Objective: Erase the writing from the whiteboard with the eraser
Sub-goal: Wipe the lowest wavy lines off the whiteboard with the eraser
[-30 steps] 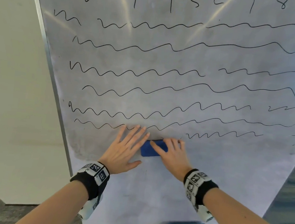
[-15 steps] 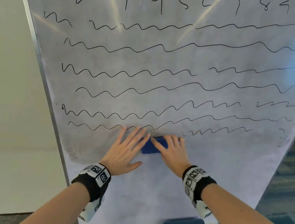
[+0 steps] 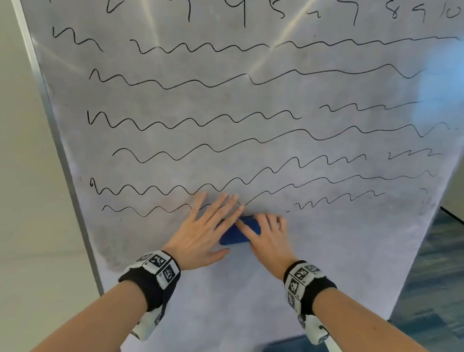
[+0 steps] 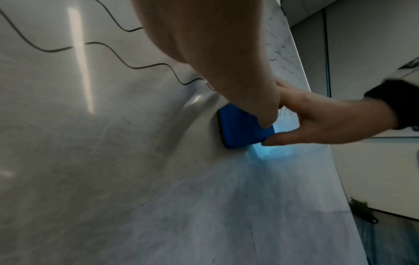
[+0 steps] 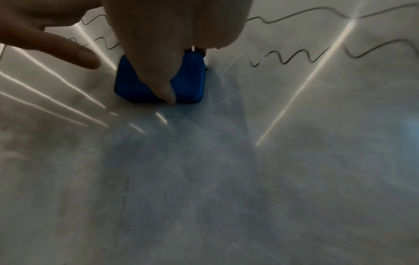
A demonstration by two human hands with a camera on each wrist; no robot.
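I find the blue eraser (image 3: 240, 231) low on the whiteboard (image 3: 333, 246), well inside both edges, right hand (image 3: 268, 238) grip grasping it, left hand (image 3: 203, 231) released, flat alongside.

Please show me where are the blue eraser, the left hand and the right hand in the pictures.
blue eraser (image 3: 236, 235), head view, its bare blue face between the hands.
left hand (image 3: 203, 230), head view, back of the hand.
right hand (image 3: 271, 240), head view, back of the hand.
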